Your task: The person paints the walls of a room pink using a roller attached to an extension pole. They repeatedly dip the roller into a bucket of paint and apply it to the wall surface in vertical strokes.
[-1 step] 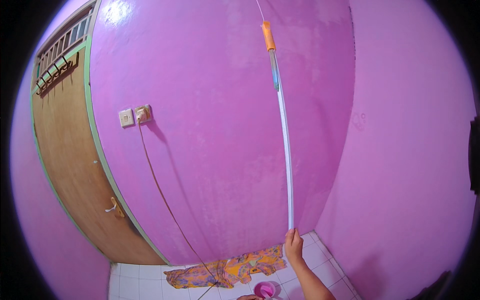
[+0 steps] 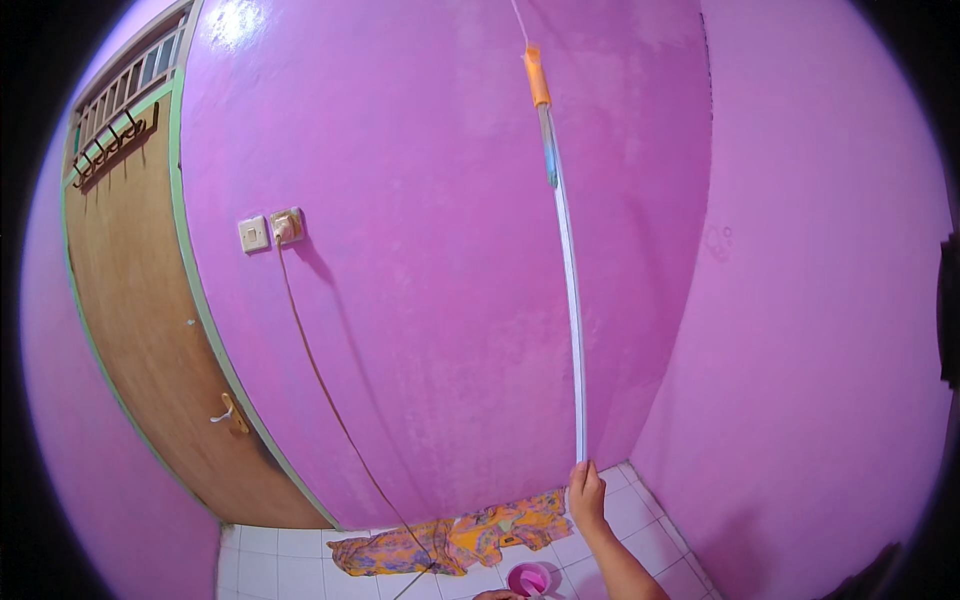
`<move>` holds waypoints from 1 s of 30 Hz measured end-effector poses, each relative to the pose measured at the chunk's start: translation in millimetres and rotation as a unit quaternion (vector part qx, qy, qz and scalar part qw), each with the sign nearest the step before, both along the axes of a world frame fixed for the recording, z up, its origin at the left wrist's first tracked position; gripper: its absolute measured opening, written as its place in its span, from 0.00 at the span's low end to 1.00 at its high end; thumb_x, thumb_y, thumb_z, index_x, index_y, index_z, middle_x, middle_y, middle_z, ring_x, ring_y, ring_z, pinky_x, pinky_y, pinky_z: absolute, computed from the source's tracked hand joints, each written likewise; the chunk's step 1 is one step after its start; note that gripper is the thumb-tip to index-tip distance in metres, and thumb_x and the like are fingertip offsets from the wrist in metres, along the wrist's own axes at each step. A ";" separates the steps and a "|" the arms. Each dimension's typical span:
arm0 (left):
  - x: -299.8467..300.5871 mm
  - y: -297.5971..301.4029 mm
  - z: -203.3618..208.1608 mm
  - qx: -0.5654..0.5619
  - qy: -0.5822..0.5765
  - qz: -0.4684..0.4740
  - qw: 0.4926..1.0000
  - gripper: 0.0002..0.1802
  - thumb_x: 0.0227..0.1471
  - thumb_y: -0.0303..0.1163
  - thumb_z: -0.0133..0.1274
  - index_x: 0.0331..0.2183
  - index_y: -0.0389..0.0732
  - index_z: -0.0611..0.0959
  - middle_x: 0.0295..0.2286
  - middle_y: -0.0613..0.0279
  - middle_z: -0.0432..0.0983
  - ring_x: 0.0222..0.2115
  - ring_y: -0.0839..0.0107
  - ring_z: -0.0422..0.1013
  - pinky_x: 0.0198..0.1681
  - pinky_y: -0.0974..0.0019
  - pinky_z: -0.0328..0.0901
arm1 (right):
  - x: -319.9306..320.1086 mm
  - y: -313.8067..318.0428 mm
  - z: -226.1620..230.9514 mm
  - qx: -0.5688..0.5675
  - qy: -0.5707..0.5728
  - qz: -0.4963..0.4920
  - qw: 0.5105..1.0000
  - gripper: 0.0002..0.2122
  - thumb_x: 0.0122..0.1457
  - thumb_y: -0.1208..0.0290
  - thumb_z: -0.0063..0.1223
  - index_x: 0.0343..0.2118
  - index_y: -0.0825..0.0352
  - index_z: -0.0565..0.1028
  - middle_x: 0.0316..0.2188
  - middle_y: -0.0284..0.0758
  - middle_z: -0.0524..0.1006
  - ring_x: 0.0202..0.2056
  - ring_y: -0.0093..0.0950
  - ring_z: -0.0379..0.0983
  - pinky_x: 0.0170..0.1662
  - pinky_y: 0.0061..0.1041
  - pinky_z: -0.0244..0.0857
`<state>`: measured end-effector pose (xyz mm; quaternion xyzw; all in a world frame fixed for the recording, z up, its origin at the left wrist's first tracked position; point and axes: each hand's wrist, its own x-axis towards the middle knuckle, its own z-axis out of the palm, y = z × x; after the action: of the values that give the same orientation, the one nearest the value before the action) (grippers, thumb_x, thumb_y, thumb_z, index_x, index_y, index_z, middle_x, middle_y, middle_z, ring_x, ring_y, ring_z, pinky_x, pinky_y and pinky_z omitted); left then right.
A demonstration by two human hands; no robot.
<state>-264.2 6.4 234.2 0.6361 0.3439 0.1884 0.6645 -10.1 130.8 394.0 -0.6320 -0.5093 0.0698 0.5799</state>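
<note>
My right hand [image 2: 587, 492] is closed around the lower end of a long pale pole [image 2: 573, 310], which rises along the purple wall. An orange handle [image 2: 537, 78] is fixed to the pole's top, with a greyish-blue wrapping [image 2: 549, 150] below it. A thin rod runs up from this handle and leaves the picture, so its head is hidden. Only a sliver of my left hand [image 2: 497, 595] shows at the lower edge, beside a pink tub [image 2: 528, 577]; its fingers cannot be made out. Something pale stands in the tub.
A crumpled orange patterned cloth [image 2: 480, 535] lies on white tiles along the wall's foot. A brown cord [image 2: 325, 390] hangs from a socket [image 2: 287, 226] beside a switch [image 2: 253, 235] and crosses the cloth. The wooden door [image 2: 150, 300] at left is closed.
The pole and its orange handle have shifted very slightly downward, my right hand with them. Nothing else has visibly moved.
</note>
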 end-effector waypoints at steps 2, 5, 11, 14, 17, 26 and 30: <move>-1.5 -0.9 -3.9 0.004 0.009 -0.001 1.000 0.16 0.62 0.38 0.51 0.44 0.37 0.82 0.29 0.63 0.80 0.29 0.76 0.74 0.35 0.69 0.70 | -2.1 -12.3 -16.8 -0.052 0.006 0.006 0.999 0.17 0.69 0.59 0.38 0.34 0.72 0.69 0.19 0.50 0.73 0.25 0.51 0.73 0.26 0.47 0.62; -2.2 0.2 -7.3 0.001 0.006 -0.001 1.000 0.15 0.62 0.37 0.51 0.43 0.37 0.82 0.29 0.63 0.80 0.29 0.76 0.73 0.34 0.69 0.70 | -2.0 -38.7 -61.7 -0.137 0.018 0.022 0.990 0.17 0.67 0.59 0.40 0.39 0.72 0.69 0.22 0.52 0.75 0.28 0.55 0.74 0.29 0.49 0.63; -0.9 7.4 -5.6 0.012 0.005 0.001 1.000 0.13 0.61 0.33 0.50 0.43 0.37 0.82 0.29 0.63 0.79 0.28 0.76 0.73 0.34 0.69 0.70 | -8.5 -115.7 -180.4 -0.268 0.037 0.049 0.962 0.23 0.69 0.57 0.37 0.50 0.77 0.68 0.32 0.59 0.76 0.37 0.54 0.75 0.37 0.43 0.69; -1.5 7.7 -5.6 0.005 -0.014 -0.008 1.000 0.13 0.61 0.33 0.50 0.43 0.37 0.82 0.29 0.63 0.79 0.28 0.76 0.73 0.34 0.69 0.71 | -12.6 -129.1 -192.7 -0.180 0.031 0.042 0.982 0.21 0.69 0.58 0.37 0.50 0.75 0.68 0.34 0.60 0.76 0.38 0.56 0.75 0.38 0.43 0.69; -0.8 5.7 -8.6 0.002 -0.009 -0.010 1.000 0.13 0.61 0.33 0.50 0.44 0.37 0.82 0.29 0.63 0.79 0.28 0.76 0.74 0.34 0.69 0.71 | -10.2 -95.1 -152.2 -0.174 -0.024 -0.003 0.985 0.15 0.68 0.62 0.38 0.40 0.73 0.69 0.22 0.55 0.75 0.31 0.57 0.75 0.30 0.51 0.66; 0.5 1.0 -18.7 0.028 -0.008 -0.005 1.000 0.13 0.61 0.33 0.50 0.43 0.37 0.82 0.28 0.63 0.79 0.27 0.76 0.74 0.33 0.69 0.71 | -18.7 -2.0 12.9 0.023 0.009 0.028 0.999 0.19 0.70 0.59 0.37 0.30 0.71 0.68 0.15 0.46 0.69 0.20 0.48 0.71 0.24 0.43 0.60; -8.4 -2.2 -15.8 0.026 -0.003 0.011 1.000 0.13 0.62 0.34 0.50 0.43 0.37 0.82 0.28 0.64 0.79 0.27 0.76 0.74 0.33 0.68 0.71 | -23.1 3.1 -19.7 -0.023 -0.045 0.012 0.999 0.18 0.69 0.58 0.37 0.33 0.72 0.68 0.17 0.47 0.71 0.22 0.48 0.73 0.25 0.44 0.62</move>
<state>-272.6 4.1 218.4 0.6487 0.3433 0.2064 0.6471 -33.2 133.9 374.4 -0.6413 -0.5411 0.0597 0.5407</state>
